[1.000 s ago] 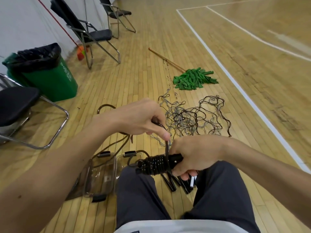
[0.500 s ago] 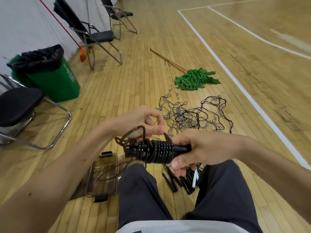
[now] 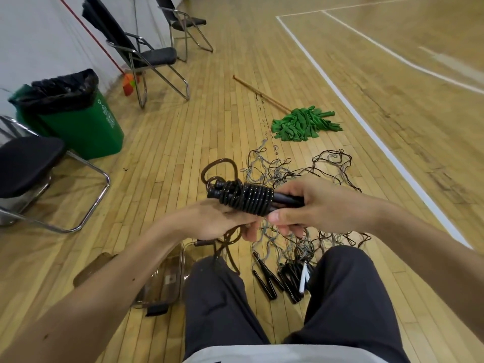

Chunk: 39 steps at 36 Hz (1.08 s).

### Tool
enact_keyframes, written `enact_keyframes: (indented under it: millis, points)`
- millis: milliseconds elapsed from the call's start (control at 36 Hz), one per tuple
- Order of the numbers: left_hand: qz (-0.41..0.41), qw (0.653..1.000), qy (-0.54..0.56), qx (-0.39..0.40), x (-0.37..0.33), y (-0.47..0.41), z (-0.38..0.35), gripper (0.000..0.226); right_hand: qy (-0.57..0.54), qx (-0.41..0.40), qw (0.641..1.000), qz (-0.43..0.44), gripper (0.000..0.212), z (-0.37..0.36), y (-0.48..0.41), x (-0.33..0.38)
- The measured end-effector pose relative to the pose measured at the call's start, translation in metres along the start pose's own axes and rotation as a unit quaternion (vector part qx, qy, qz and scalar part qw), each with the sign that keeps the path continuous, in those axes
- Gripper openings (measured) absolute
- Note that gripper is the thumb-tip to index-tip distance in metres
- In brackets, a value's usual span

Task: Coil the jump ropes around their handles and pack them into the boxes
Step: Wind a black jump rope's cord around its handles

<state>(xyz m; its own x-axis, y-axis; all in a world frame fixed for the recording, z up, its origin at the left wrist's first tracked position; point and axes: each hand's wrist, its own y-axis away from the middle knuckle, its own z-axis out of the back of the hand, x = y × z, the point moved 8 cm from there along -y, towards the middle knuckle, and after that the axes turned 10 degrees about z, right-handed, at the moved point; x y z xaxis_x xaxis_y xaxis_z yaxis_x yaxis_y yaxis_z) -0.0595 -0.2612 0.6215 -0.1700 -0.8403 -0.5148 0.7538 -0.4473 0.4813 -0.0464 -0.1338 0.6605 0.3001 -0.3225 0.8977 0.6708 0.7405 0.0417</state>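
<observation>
A black jump rope (image 3: 248,199) is coiled tightly around its two handles, and a loose loop of cord curls up at its left end. My right hand (image 3: 311,206) grips the bare handle ends at the right. My left hand (image 3: 217,220) sits under the coil and holds the free cord that hangs down toward my lap. A clear plastic box (image 3: 167,277) with dark clips lies open on the floor by my left knee. Several more black handles (image 3: 280,281) lie between my legs, joined to a tangle of thin ropes (image 3: 296,176) spread on the floor ahead.
A green mop (image 3: 303,124) with a wooden stick lies beyond the tangle. A green bin (image 3: 78,121) with a black liner stands at left, with folding chairs (image 3: 146,56) by the wall and one chair (image 3: 28,163) close at my left. White court lines run along the right.
The coiled bundle has risen and tilted. My left hand went from above the coil to below it, carrying the free cord round, and a loop now stands at the left end.
</observation>
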Motion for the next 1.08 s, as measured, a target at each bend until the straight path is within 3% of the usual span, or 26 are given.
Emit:
enact_keyframes:
  millis: [111,278,556,694,806,972,1083]
  points:
    - [-0.047,0.99,0.135,0.0,-0.017,0.007,-0.004,0.008,0.019,-0.056,0.998,0.008,0.016,0.017,0.0,-0.002]
    - [-0.045,0.944,0.324,-0.041,-0.016,0.001,-0.011,0.008,0.082,-0.11,0.99,0.015,0.017,0.03,-0.003,-0.01]
    - [-0.016,0.922,0.387,0.001,-0.016,-0.011,-0.038,0.008,0.124,-0.171,0.977,0.011,0.017,0.041,0.0,-0.018]
    - [-0.015,0.937,0.344,0.056,-0.02,-0.009,-0.053,0.013,0.251,-0.209,0.945,-0.028,0.014,0.067,0.003,-0.017]
    - [-0.007,0.953,0.299,0.054,-0.02,-0.006,-0.059,0.024,0.29,-0.234,0.926,-0.05,0.016,0.085,0.005,-0.024]
    - [0.008,0.986,0.16,-0.046,-0.021,-0.007,-0.052,0.024,0.304,-0.194,0.925,-0.122,0.016,0.082,0.005,-0.062]
    - [-0.021,0.992,0.003,-0.128,-0.027,-0.003,-0.042,0.02,0.308,-0.162,0.926,-0.147,0.018,0.075,0.004,-0.075]
